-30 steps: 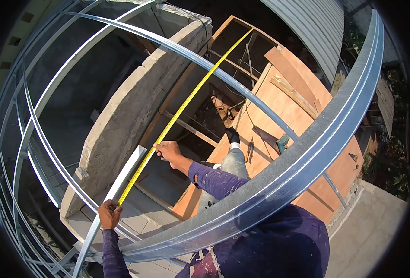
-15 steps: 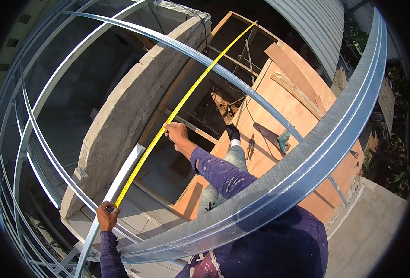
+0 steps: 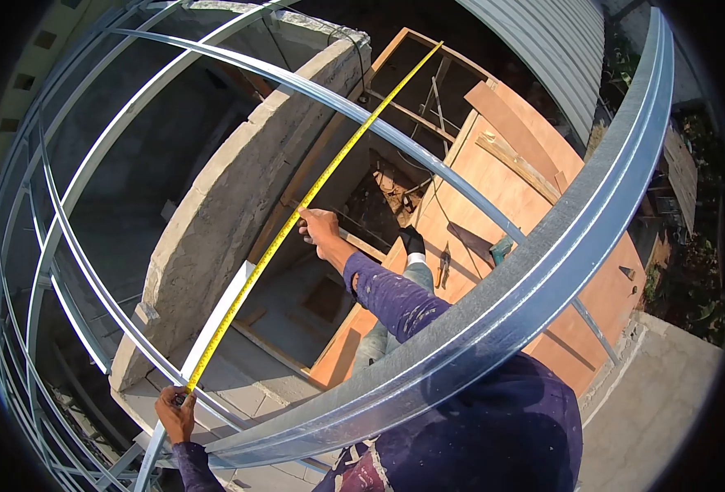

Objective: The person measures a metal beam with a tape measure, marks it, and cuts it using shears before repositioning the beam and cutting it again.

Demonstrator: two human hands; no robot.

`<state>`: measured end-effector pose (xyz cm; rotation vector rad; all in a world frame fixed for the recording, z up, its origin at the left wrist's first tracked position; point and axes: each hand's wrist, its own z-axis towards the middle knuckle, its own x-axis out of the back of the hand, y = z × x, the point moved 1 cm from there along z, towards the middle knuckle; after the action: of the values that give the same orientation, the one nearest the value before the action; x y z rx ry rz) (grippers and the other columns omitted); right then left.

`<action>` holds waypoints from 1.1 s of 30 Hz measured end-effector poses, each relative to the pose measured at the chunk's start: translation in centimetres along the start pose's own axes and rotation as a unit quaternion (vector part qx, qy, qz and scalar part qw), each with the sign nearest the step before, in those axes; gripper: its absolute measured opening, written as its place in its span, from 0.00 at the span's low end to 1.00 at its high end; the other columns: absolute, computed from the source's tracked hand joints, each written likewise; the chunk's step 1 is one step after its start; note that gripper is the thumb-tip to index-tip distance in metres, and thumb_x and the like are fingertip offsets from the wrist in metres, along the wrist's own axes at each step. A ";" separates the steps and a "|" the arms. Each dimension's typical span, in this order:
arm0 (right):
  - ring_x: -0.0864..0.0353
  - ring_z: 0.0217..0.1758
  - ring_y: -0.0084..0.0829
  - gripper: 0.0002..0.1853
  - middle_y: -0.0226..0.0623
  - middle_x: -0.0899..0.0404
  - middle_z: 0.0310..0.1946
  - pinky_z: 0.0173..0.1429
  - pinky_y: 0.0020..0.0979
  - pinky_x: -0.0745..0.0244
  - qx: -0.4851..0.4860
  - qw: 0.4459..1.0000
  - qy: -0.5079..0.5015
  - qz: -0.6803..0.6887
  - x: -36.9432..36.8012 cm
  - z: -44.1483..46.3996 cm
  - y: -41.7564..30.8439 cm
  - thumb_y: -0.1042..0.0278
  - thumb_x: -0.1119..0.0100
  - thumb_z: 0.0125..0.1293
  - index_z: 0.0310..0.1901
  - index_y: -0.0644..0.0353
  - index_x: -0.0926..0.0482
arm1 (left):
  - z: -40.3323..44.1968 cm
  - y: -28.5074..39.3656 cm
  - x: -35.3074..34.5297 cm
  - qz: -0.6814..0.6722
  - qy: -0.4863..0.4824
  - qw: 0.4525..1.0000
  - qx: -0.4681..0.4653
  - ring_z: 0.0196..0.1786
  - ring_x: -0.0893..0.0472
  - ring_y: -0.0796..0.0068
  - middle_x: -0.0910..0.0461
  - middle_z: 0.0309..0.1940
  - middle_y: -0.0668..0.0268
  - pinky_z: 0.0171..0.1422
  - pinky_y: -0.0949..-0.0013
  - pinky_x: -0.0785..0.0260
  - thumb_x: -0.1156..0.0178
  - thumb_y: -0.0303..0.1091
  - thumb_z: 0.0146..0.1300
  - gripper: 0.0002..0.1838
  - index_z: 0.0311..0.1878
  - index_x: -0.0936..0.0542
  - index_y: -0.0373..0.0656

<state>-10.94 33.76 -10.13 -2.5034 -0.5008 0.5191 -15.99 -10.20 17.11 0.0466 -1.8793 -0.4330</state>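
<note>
A yellow tape measure (image 3: 352, 139) is drawn out in a long line, its far end close to the wooden frame at the top. At its near end my left hand (image 3: 177, 414) is closed around the tape measure, where a dark part shows between the fingers. My right hand (image 3: 321, 229) pinches the blade partway along. Beneath the near stretch of blade lies a pale metal channel (image 3: 215, 321), its cut end beside the concrete wall (image 3: 215, 180). The blade passes over a thin steel bar (image 3: 411, 148).
A wide galvanized beam (image 3: 493, 344) curves across in front of my body. On the plywood (image 3: 428, 246) lie pliers (image 3: 444, 266), a green power tool (image 3: 502, 249) and wood strips (image 3: 518, 167). Metal framing (image 3: 75, 189) stands left, and a dark opening (image 3: 370, 197) lies below the tape.
My left hand has moved down and left along the channel with the near end of the tape. My right hand sits slightly further right and higher, still pinching the blade.
</note>
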 end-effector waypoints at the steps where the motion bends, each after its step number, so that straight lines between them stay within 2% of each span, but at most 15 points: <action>1: 0.21 0.28 0.18 0.12 0.24 0.20 0.28 0.30 0.24 0.27 -0.001 1.000 -0.017 -0.015 0.2 -0.2 0.8 0.56 0.37 0.69 0.40 0.56 0.17 | 0.2 0.2 -0.4 0.014 0.009 1.000 -0.008 0.27 0.26 0.77 0.24 0.23 0.63 0.33 0.71 0.33 0.28 0.21 0.46 0.10 0.30 0.21 0.34; 3: 0.22 0.30 0.18 0.12 0.25 0.19 0.30 0.32 0.24 0.27 -0.008 0.998 -0.038 -0.048 0.9 -1.1 1.8 0.57 0.37 0.69 0.43 0.56 0.17 | 0.7 -0.3 -1.4 -0.004 0.016 1.000 -0.010 0.27 0.25 0.76 0.23 0.23 0.62 0.34 0.71 0.32 0.27 0.22 0.45 0.11 0.30 0.21 0.35; 6: 0.23 0.28 0.18 0.10 0.24 0.20 0.28 0.31 0.26 0.29 -0.028 0.996 -0.059 -0.060 3.1 -3.1 2.9 0.59 0.38 0.69 0.40 0.57 0.17 | 1.5 -1.5 -3.0 0.009 0.018 0.999 -0.038 0.26 0.24 0.75 0.22 0.23 0.62 0.35 0.70 0.30 0.27 0.23 0.45 0.11 0.30 0.20 0.35; 7: 0.23 0.28 0.18 0.10 0.24 0.20 0.28 0.31 0.26 0.29 -0.025 0.996 -0.058 -0.060 4.1 -3.7 3.1 0.59 0.38 0.69 0.40 0.57 0.17 | 1.7 -1.2 -3.3 -0.007 0.014 1.000 -0.019 0.27 0.23 0.73 0.21 0.23 0.61 0.36 0.68 0.29 0.27 0.23 0.44 0.11 0.30 0.19 0.34; 9: 0.22 0.30 0.18 0.12 0.25 0.19 0.32 0.34 0.25 0.26 -0.053 0.993 -0.065 -0.088 6.2 -4.3 3.9 0.59 0.38 0.68 0.46 0.57 0.18 | 2.1 0.2 -3.8 0.006 0.014 1.000 -0.026 0.27 0.22 0.73 0.20 0.23 0.60 0.36 0.69 0.28 0.26 0.24 0.43 0.11 0.30 0.19 0.34; 17: 0.22 0.30 0.17 0.09 0.25 0.19 0.30 0.34 0.24 0.26 -0.054 0.990 -0.052 -0.123 9.1 -5.9 5.3 0.62 0.38 0.68 0.43 0.56 0.17 | 3.1 2.9 -5.2 0.030 0.007 0.999 -0.034 0.27 0.19 0.70 0.18 0.24 0.58 0.36 0.68 0.27 0.27 0.26 0.43 0.11 0.29 0.17 0.33; 24: 0.22 0.31 0.16 0.09 0.25 0.19 0.31 0.33 0.22 0.25 -0.031 0.983 -0.138 -0.116 3.7 -7.6 5.0 0.62 0.38 0.69 0.42 0.57 0.17 | 4.6 7.2 -6.2 0.048 -0.046 0.998 -0.020 0.27 0.18 0.68 0.17 0.23 0.58 0.36 0.66 0.27 0.27 0.27 0.43 0.10 0.28 0.16 0.34; 28: 0.23 0.30 0.14 0.15 0.25 0.19 0.31 0.29 0.19 0.27 -0.036 0.972 -0.203 -0.113 -0.2 -9.4 5.5 0.55 0.35 0.69 0.44 0.59 0.16 | 5.3 8.0 -7.1 0.073 -0.041 0.996 -0.031 0.28 0.17 0.66 0.16 0.24 0.58 0.37 0.64 0.27 0.25 0.29 0.43 0.10 0.30 0.14 0.37; 33: 0.23 0.29 0.16 0.17 0.26 0.18 0.30 0.29 0.20 0.27 -0.049 0.961 -0.242 -0.126 -4.4 -10.7 6.4 0.52 0.36 0.69 0.42 0.60 0.15 | 6.0 10.1 -8.1 0.074 -0.040 0.996 -0.022 0.30 0.16 0.63 0.15 0.26 0.58 0.41 0.62 0.25 0.25 0.30 0.43 0.11 0.31 0.13 0.39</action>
<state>-8.28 22.22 -4.20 -2.3444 -1.0358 1.0304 -16.82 2.77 11.27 -0.1399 -1.9354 -0.3785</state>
